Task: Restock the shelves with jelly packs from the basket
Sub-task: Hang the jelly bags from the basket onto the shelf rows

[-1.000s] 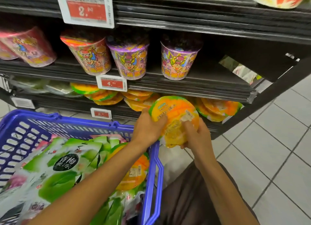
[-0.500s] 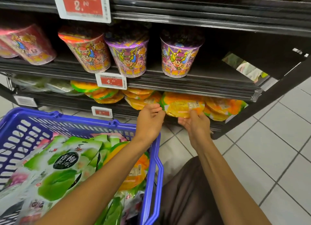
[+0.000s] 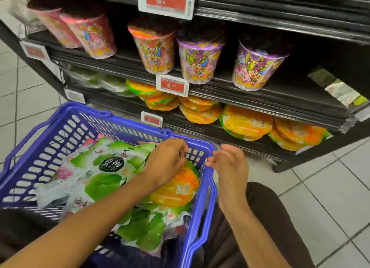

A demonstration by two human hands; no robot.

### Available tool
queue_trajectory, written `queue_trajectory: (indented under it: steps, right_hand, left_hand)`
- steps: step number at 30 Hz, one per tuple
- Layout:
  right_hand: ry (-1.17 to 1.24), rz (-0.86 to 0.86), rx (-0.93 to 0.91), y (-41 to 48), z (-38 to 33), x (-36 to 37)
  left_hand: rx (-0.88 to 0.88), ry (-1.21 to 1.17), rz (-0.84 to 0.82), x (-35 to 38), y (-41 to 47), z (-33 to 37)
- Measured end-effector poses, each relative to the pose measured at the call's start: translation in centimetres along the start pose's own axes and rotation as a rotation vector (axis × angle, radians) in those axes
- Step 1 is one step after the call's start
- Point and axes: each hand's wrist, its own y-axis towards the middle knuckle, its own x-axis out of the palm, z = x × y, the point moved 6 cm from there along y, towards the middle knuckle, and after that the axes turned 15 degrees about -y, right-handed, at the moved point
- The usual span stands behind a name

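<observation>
One orange pack (image 3: 176, 189) lies in the basket (image 3: 60, 127) just under my left hand (image 3: 166, 163), farther from my right hand (image 3: 230, 167); both are loosely curled, holding nothing.

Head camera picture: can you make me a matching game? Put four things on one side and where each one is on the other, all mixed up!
Things:
1. purple cup
2. green jelly pack
3. red price tag showing 4
4. right hand

Places:
A. lying in the blue basket
B. clipped to the shelf edge
C. standing on a shelf
D. empty, just outside the basket's rim

Pairs: 1-C, 2-A, 3-B, 4-D.
</observation>
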Motion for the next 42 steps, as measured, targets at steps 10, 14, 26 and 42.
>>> queue_trajectory:
  steps: [10, 14, 26, 42]
  right_hand:
    - [-1.490, -0.513, 0.031, -1.1, 4.5, 10.4]
    - [-1.505, -0.505, 0.050, -0.8, 4.9, 10.1]
    - [-1.086, -0.422, -0.235, -2.4, 2.1, 8.7]
    - [0.042, 0.047, 0.036, -0.7, -1.2, 1.6]
  left_hand:
    - [-0.454, 0.100, -0.135, 0.9, -1.7, -6.4]
    - [-0.602, -0.048, -0.216, -0.1, -1.7, -7.5]
    - [-0.686, -0.794, -0.409, -3.5, -2.5, -7.3]
    - [-0.570, -1.049, -0.227, -3.0, -0.1, 0.1]
